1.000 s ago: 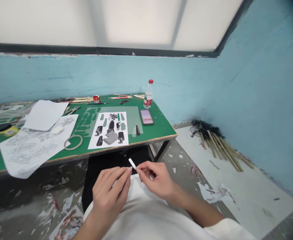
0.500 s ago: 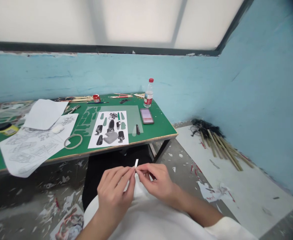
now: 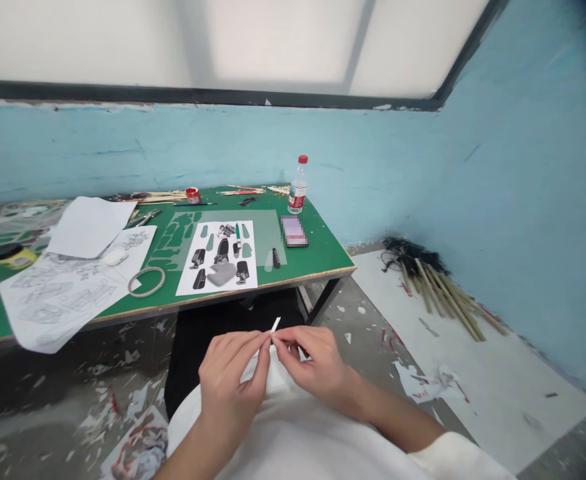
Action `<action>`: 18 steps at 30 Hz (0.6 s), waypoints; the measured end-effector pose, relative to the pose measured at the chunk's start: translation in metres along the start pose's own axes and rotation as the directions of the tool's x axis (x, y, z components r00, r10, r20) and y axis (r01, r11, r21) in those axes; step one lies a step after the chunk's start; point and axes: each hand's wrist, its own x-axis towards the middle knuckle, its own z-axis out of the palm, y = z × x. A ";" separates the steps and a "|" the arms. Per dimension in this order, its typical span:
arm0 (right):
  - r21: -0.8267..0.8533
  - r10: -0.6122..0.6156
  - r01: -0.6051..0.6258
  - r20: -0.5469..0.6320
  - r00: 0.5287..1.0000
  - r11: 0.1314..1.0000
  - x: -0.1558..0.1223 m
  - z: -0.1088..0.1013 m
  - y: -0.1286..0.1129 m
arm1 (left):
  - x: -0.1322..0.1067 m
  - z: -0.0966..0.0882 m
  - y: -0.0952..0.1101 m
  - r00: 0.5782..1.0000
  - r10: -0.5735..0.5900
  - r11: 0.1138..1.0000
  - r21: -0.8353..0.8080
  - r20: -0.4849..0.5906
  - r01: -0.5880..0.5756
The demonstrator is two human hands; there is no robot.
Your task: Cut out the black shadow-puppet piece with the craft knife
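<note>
Both my hands are in my lap, below the front edge of the green table (image 3: 317, 257). My left hand (image 3: 235, 393) and my right hand (image 3: 315, 363) meet fingertip to fingertip and pinch a small white paper strip (image 3: 275, 325) between them. The strip's free end pokes up and to the right above the fingers. On the table ahead lies a white sheet with black cut-out shapes (image 3: 220, 257) on a clear plastic sheet (image 3: 267, 233).
On the table: a water bottle (image 3: 297, 187), a phone (image 3: 293, 232), a tape ring (image 3: 146, 281), sketch papers (image 3: 63, 287), a yellow jar (image 3: 10, 255), a red jar (image 3: 192, 195). Bamboo sticks (image 3: 443, 290) lie by the blue wall. Paper scraps litter the floor.
The strip's free end swung from pointing up-left to up-right, and more of it is hidden between my fingers. Both hands drew slightly closer together.
</note>
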 end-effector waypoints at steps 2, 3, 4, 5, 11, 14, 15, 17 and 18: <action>-0.010 -0.023 0.023 -0.009 1.000 1.000 0.000 0.000 0.000 | 0.001 0.000 0.000 1.000 -0.016 1.000 -0.014 0.002 0.016; -0.012 -0.031 0.031 -0.011 0.999 0.999 0.001 -0.001 0.000 | 0.001 0.001 0.000 1.000 -0.022 1.000 -0.018 -0.001 0.022; -0.015 -0.034 0.034 -0.010 0.999 0.999 0.001 -0.001 -0.001 | 0.001 0.001 0.001 1.000 -0.027 0.999 -0.021 -0.004 0.027; -0.020 -0.037 0.037 -0.011 0.999 0.999 0.001 -0.001 -0.001 | 0.000 0.002 0.001 0.999 -0.031 0.999 -0.023 -0.009 0.031; -0.032 -0.106 0.104 -0.080 0.991 0.994 0.003 0.002 -0.002 | -0.002 0.005 0.001 0.999 -0.046 0.998 -0.032 -0.019 0.046; -0.014 -0.135 0.135 -0.115 0.984 0.991 0.003 0.003 -0.002 | -0.003 0.003 0.000 0.998 -0.059 0.998 -0.031 0.003 0.059; -0.007 -0.133 0.133 -0.116 0.984 0.991 0.003 0.003 -0.002 | -0.003 0.003 -0.001 0.998 -0.061 0.998 -0.032 0.008 0.061; 0.005 -0.122 0.124 -0.115 0.986 0.992 0.002 0.004 -0.001 | -0.003 0.002 -0.002 0.998 -0.062 0.997 -0.035 0.014 0.063; 0.011 -0.117 0.119 -0.117 0.986 0.993 0.002 0.004 -0.001 | -0.002 0.002 -0.002 0.998 -0.064 0.997 -0.035 0.017 0.064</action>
